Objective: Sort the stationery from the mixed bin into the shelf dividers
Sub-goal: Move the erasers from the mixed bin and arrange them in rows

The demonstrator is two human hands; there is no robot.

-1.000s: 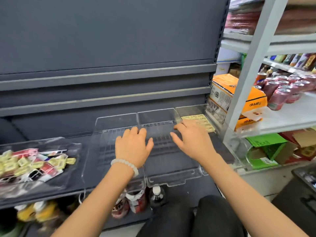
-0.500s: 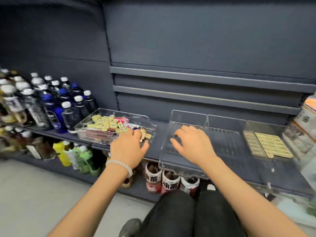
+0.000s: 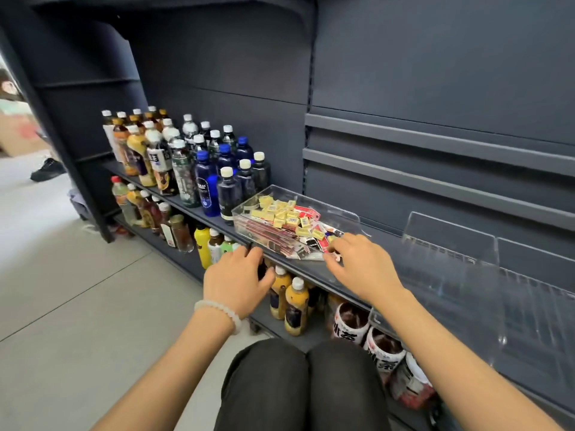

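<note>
Bin: clear hard-plastic mixed bin [image 3: 249,213], boxy with a sloped open front, sitting on the dark shelf [image 3: 311,270] just right of the bottles.
Contents: small yellow eraser-like blocks [image 3: 281,213] heaped on top, glossy and rectangular; flat red-and-white packets [image 3: 267,233] fanned beneath them, spilling toward the bin's front lip.
Right hand: right hand [image 3: 362,265] is palm down at the bin's open front, fingers curled onto the loose packets; fingertips are touching them, but whether anything is actually pinched, I cannot tell.
Left hand: left hand [image 3: 238,279] is spread and relaxed, holding nothing, fingertips at the shelf's front edge just left of the bin; a pale beaded bracelet [image 3: 217,312] circles the wrist.
Dividers: transparent shelf dividers [image 3: 451,253] stand to the right of the bin, thin upright acrylic walls over a ribbed clear base, near the right forearm.
Bottles: drink bottles [image 3: 186,163] packed upright on the same shelf to the left, white and blue caps, dark and amber bodies.
Lower shelf: more bottles [image 3: 295,306] below, yellow ones upright, red-and-white labelled ones lying on their sides.
Backdrop: matte dark grey shelving panel [image 3: 435,88] with two horizontal rails.
Foreground: knees in black fabric [image 3: 305,384] above a smooth grey floor [image 3: 77,306].
</note>
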